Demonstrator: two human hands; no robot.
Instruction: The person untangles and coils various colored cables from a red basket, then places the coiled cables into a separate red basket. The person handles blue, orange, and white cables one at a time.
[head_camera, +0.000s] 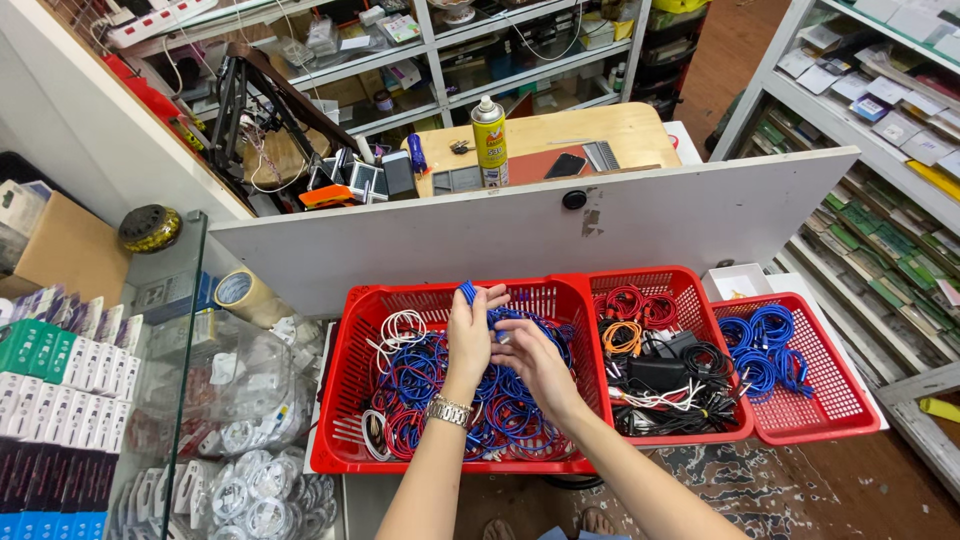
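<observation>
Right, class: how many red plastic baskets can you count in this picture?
3. The large basket on the left sits under both hands and holds mostly blue cables; the middle basket holds mixed cables and black adapters; the small basket on the right holds coiled blue cables. None seems hidden.

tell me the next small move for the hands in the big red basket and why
Probably lift the blue cable clear of the pile. The left hand already pinches one end above the big red basket, while the right hand rests on the tangle of blue and red cables, so the strand looks only half freed.
</observation>
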